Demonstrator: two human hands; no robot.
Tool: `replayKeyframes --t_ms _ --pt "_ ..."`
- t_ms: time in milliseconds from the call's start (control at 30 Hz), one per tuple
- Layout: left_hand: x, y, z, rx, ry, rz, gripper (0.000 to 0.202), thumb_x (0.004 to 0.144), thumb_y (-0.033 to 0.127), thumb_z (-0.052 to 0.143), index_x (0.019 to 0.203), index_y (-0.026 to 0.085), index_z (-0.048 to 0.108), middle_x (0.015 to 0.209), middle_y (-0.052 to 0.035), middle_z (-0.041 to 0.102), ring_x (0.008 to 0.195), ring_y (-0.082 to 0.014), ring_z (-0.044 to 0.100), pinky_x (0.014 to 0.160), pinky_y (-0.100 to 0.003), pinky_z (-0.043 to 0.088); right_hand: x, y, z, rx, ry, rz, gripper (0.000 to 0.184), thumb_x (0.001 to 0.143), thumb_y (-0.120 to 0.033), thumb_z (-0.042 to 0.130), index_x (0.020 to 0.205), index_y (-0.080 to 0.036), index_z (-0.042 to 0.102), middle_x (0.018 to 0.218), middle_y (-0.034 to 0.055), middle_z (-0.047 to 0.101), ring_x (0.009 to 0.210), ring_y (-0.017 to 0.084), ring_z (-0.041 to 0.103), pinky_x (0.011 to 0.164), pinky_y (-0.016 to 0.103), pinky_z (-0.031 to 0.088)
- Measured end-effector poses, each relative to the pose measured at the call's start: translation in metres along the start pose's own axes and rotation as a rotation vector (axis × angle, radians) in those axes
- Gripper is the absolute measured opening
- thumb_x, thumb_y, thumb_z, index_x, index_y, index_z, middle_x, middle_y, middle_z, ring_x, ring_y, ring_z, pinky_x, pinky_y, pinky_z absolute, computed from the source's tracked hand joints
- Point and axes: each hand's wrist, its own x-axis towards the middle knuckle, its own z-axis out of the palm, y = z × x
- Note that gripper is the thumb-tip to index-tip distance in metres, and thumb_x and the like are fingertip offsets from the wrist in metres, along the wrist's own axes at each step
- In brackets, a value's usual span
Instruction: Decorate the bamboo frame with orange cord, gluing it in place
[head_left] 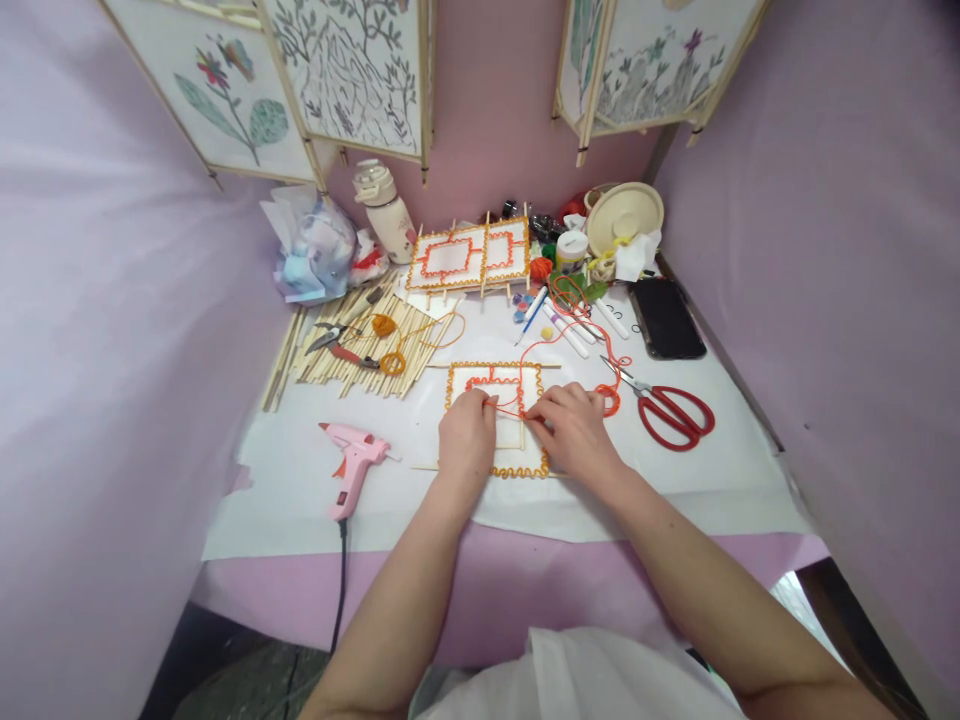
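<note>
A small rectangular stick panel [544,440] lies flat in front of me, its outer border trimmed with wavy orange-yellow cord. Red-orange cord [491,381] runs in loops along part of its inner frame. My left hand [466,440] is closed at the panel's left side, thumb and finger pinching a strand of the red-orange cord. At the right side of the inner frame, my right hand [574,425] pinches the same cord against the stick. From there the loose cord trails back to a coil [608,400] just beyond my right hand.
Red-handled scissors [675,415] and a phone [667,318] lie to the right. On the left are a pink glue gun [356,465], bamboo sticks [405,370] and pliers [349,350]. Behind stand a finished-looking panel [480,255], a bottle [386,215] and several markers [570,335]. Painted panels hang above.
</note>
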Motion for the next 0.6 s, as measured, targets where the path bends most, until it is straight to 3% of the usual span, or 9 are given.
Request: replayKeyframes --t_ms 100,200,300,400,433,500,567,600 --pt "0.004 -0.007 -0.004 -0.062 0.049 -0.048 0.024 0.095 0.029 0.042 0.080 0.020 0.059 0.081 -0.0081 0.066 0.080 -0.0232 0.061 0.073 -0.033 0.043 0.000 -0.001 0.001 -0.009 0.001 -0.009 0.015 0.092 -0.024 0.058 0.085 -0.023 0.071 0.092 0.0053 0.067 0.094 0.023 0.048 0.077 0.038 0.023" --pt "0.012 -0.022 -0.013 -0.263 0.103 -0.169 0.016 0.091 0.029 0.048 0.095 0.019 0.061 0.089 -0.0073 0.068 0.084 -0.0216 0.062 0.077 -0.033 0.045 0.000 -0.001 0.002 -0.006 0.001 -0.020 0.014 0.092 -0.023 0.059 0.086 -0.023 0.072 0.093 0.0053 0.067 0.096 0.023 0.048 0.077 0.039 0.023" --pt "0.018 -0.035 -0.023 -0.373 0.226 -0.292 0.027 0.083 0.023 0.055 0.110 0.016 0.056 0.104 -0.0095 0.065 0.087 -0.0196 0.062 0.081 -0.033 0.046 -0.001 -0.001 0.003 0.001 0.008 -0.020 0.014 0.092 -0.024 0.058 0.086 -0.023 0.071 0.094 0.0055 0.067 0.095 0.024 0.049 0.076 0.039 0.024" --pt "0.016 -0.034 -0.027 -0.283 0.369 -0.150 0.034 0.081 0.020 0.058 0.114 0.016 0.053 0.116 -0.0119 0.059 0.085 -0.0178 0.060 0.084 -0.034 0.047 -0.001 -0.002 0.002 0.001 0.008 -0.023 0.015 0.092 -0.024 0.057 0.086 -0.023 0.071 0.094 0.0064 0.068 0.095 0.024 0.049 0.076 0.039 0.024" --pt "0.014 -0.030 -0.026 -0.263 0.318 -0.038 0.030 0.082 0.019 0.057 0.112 0.017 0.054 0.116 -0.0108 0.059 0.084 -0.0171 0.059 0.084 -0.034 0.047 -0.001 -0.002 0.002 -0.002 0.005 -0.024 0.016 0.092 -0.024 0.057 0.086 -0.023 0.071 0.094 0.0066 0.068 0.095 0.024 0.049 0.076 0.039 0.024" --pt "0.008 -0.019 -0.021 -0.254 0.064 0.191 0.021 0.085 0.017 0.053 0.105 0.020 0.058 0.111 -0.0076 0.062 0.086 -0.0172 0.060 0.082 -0.031 0.047 -0.001 -0.002 0.002 -0.014 0.002 -0.022 0.015 0.092 -0.024 0.057 0.086 -0.023 0.071 0.094 0.0067 0.068 0.095 0.024 0.049 0.076 0.039 0.023" --pt "0.003 -0.009 -0.014 -0.230 -0.182 0.306 0.017 0.087 0.016 0.051 0.100 0.021 0.060 0.104 -0.0059 0.065 0.091 -0.0187 0.061 0.082 -0.031 0.047 -0.001 -0.003 0.002 -0.027 0.004 -0.018 0.014 0.092 -0.025 0.058 0.087 -0.023 0.071 0.094 0.0063 0.067 0.095 0.024 0.048 0.076 0.039 0.023" --pt "0.001 -0.005 -0.011 -0.207 -0.246 0.317 0.017 0.087 0.016 0.051 0.100 0.021 0.060 0.100 -0.0057 0.066 0.092 -0.0196 0.061 0.082 -0.031 0.046 -0.001 -0.002 0.001 -0.030 0.006 -0.016 0.014 0.092 -0.026 0.058 0.088 -0.024 0.071 0.094 0.0059 0.067 0.095 0.024 0.048 0.076 0.039 0.023"
